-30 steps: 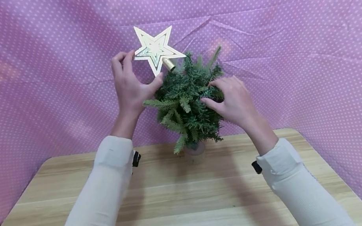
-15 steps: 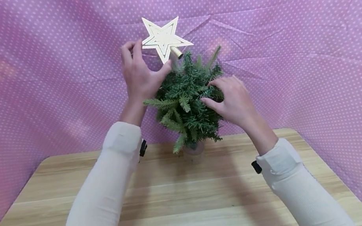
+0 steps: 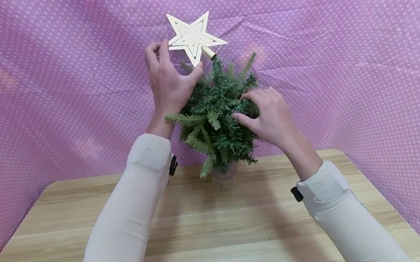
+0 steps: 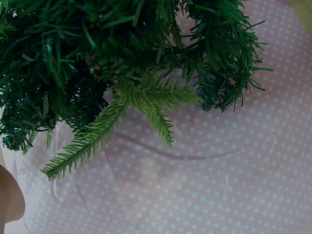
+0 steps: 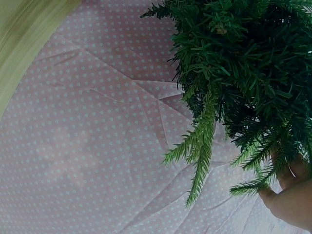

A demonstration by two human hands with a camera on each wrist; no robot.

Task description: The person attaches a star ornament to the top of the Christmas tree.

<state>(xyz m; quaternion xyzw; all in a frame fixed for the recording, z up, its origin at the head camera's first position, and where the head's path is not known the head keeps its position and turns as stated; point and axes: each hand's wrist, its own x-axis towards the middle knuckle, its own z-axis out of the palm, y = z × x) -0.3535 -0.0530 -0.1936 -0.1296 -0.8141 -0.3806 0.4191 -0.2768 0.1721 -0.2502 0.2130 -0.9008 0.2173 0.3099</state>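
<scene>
A gold star tree topper (image 3: 192, 36) with a short gold socket at its base is held by my left hand (image 3: 169, 82), fingers at its left point and thumb at its lower point. The socket's lower end is right at the tip of a small artificial Christmas tree (image 3: 218, 120). On the tree's right side my right hand (image 3: 272, 116) grips branches between thumb and fingers. Its fingertips are partly hidden in the needles, and the right wrist view shows that hand (image 5: 292, 202) at its right edge. Only a bit of the left hand (image 4: 9, 200) shows in the left wrist view.
The tree stands in a pale, round pot (image 3: 225, 178) near the back edge of the wooden table (image 3: 229, 248). Pink polka-dot cloth (image 3: 348, 57) hangs behind and at both sides. Longer light-green sprigs (image 4: 87, 146) stick out from the darker foliage.
My left hand has carried the star up and to the right, bringing its socket from beside the tree's top to the tip. The right hand has kept its place on the branches.
</scene>
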